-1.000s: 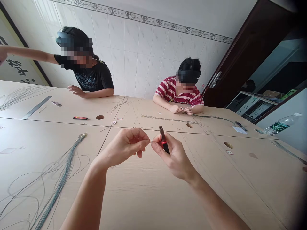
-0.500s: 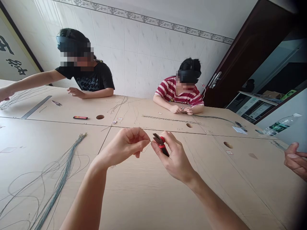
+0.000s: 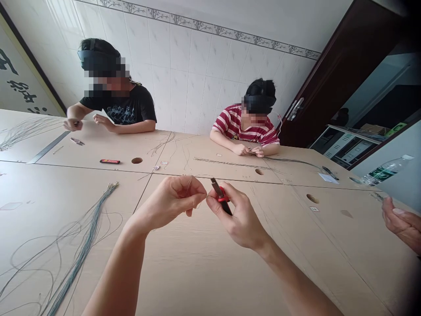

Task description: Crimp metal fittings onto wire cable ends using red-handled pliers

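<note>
Thumb and fingers of my left hand [image 3: 179, 196] are pinched on a thin cord [image 3: 190, 181], most of it hidden by the fingers. My right hand [image 3: 237, 215] is closed round small pliers [image 3: 219, 193] with red and black handles, jaws pointing up and away from the cord. The tips of its thumb and forefinger meet the left fingertips, where the cord seems to pass between the two hands. To the left on the table lies a bundle of blue-grey cords [image 3: 86, 239] with small metallic ends at its top.
Across the table [image 3: 184, 272] sit a person in black [image 3: 121, 105] and a person in red stripes [image 3: 230, 120]. Another person's hand [image 3: 401, 221] is at the right edge. A red-black marker-like stick [image 3: 110, 161], a metal ruler [image 3: 49, 148], a bottle [image 3: 384, 171] and holes in the tabletop are around.
The pliers have turned slightly in my right hand, their jaws now looking narrower. The person in black has drawn an outstretched arm back. The hand at the right edge has moved inward.
</note>
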